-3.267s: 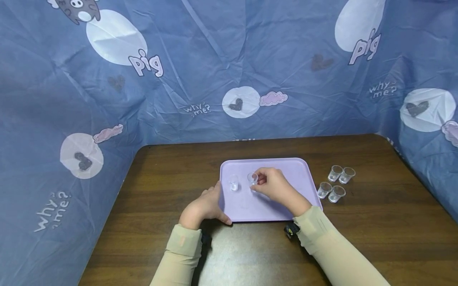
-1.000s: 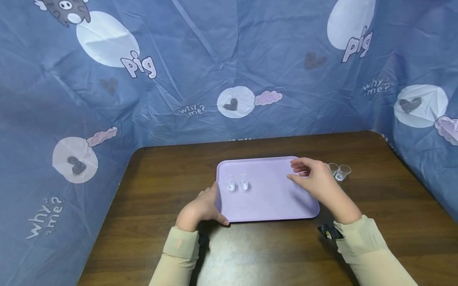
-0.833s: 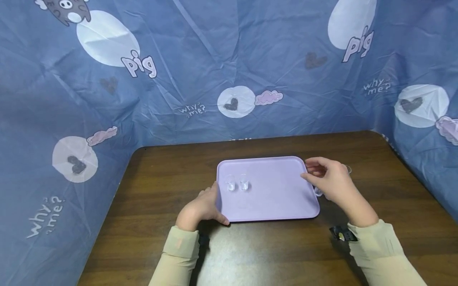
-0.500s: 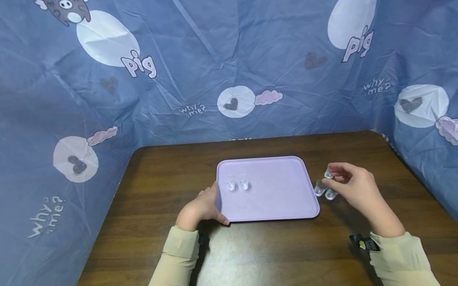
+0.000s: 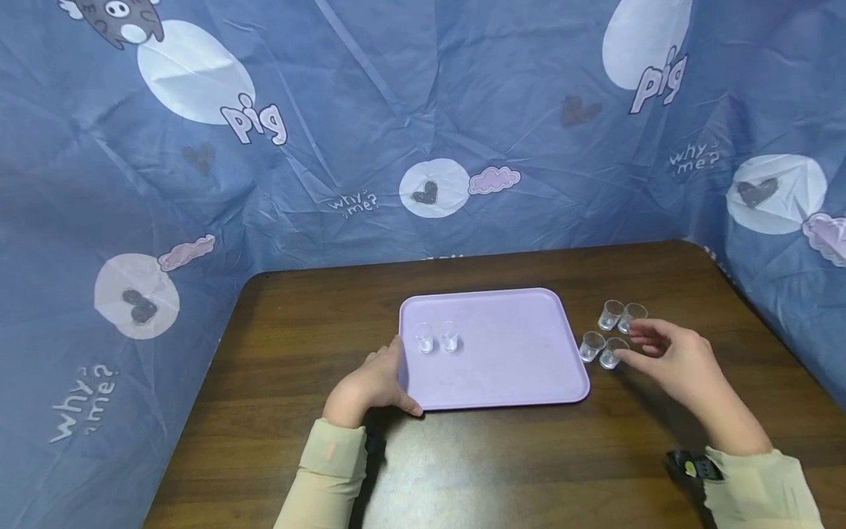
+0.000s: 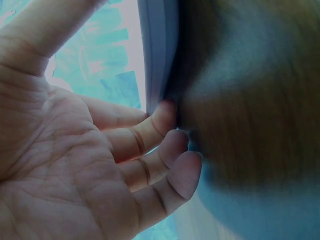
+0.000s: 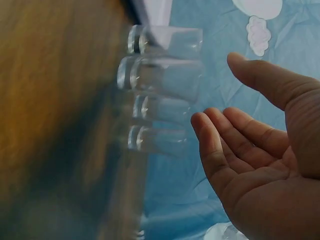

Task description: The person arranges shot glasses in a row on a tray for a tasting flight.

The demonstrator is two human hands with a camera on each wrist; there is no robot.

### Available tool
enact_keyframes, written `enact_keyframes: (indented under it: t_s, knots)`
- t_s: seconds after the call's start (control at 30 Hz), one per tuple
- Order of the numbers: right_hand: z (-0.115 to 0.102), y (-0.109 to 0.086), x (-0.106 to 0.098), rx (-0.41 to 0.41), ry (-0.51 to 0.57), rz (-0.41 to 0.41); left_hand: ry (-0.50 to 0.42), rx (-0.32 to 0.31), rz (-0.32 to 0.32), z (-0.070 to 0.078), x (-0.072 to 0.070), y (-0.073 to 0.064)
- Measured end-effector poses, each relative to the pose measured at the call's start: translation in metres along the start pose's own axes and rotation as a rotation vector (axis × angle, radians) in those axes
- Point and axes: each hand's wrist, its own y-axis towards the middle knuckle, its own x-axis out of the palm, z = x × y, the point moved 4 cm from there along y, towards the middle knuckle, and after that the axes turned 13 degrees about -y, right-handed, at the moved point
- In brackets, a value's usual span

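Two small clear shot glasses, a left one (image 5: 424,339) and a right one (image 5: 449,338), stand upright side by side on the lilac tray (image 5: 515,367). My left hand (image 5: 371,382) rests at the tray's left edge, its thumb at the near corner and its fingertips (image 6: 165,115) against the rim. Just right of the tray, more shot glasses stand on the table: a near pair (image 5: 591,347) and a far pair (image 5: 611,316). My right hand (image 5: 681,364) hovers beside them, thumb and fingers apart around nothing. Its fingertips overlap the nearest right glass (image 7: 160,79).
A brown wooden table (image 5: 297,345) bears everything. Behind and at both sides hangs a blue printed cloth (image 5: 370,132). Cameras are strapped at both wrists, the right one (image 5: 694,465) showing plainly.
My right hand let go of the second glass on the tray, then swept right past the tray's edge to the glasses on the table. My left hand kept its place at the tray.
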Motion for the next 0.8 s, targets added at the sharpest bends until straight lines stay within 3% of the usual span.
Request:
enact_keyframes:
  t_s: [0.43, 0.8]
  knots:
    - [0.019, -0.006, 0.020, 0.066, -0.031, -0.144, -0.023, 0.018, 0.009, -0.002, 0.000, 0.000]
    - [0.026, -0.003, 0.031, 0.072, -0.071, -0.175, -0.025, 0.010, 0.007, -0.001, 0.000, 0.000]
